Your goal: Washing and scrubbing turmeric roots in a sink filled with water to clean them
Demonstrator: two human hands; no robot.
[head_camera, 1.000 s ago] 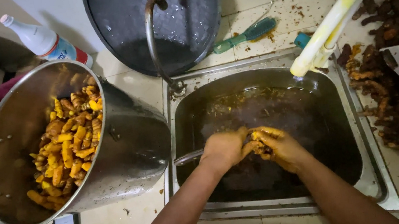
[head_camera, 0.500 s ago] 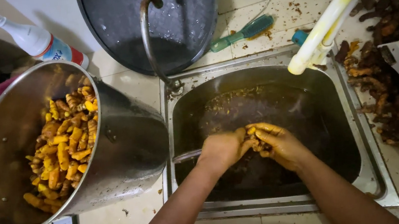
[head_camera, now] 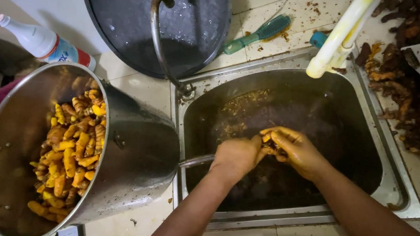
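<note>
Both my hands are down in a steel sink [head_camera: 192, 99] filled with muddy brown water. My left hand [head_camera: 237, 156] and my right hand [head_camera: 296, 150] press together around a small yellow-stained turmeric root [head_camera: 270, 145], mostly hidden between the fingers. My fingers are stained yellow. To the left, a large steel pot [head_camera: 135, 146] lies tilted on the counter, holding several orange cleaned turmeric roots [head_camera: 70, 153]. A metal handle [head_camera: 196, 161] sticks from the pot side toward my left hand.
A pile of dirty brown roots [head_camera: 401, 103] lies on the counter right of the sink. A white tap [head_camera: 350, 20] reaches over the sink. Behind it lean a dark round lid [head_camera: 178, 17], a green brush [head_camera: 258, 34] and a white bottle [head_camera: 41, 42].
My hands stay together over the same spot in the sink, rubbing the root with small finger movements. The view has shifted slightly.
</note>
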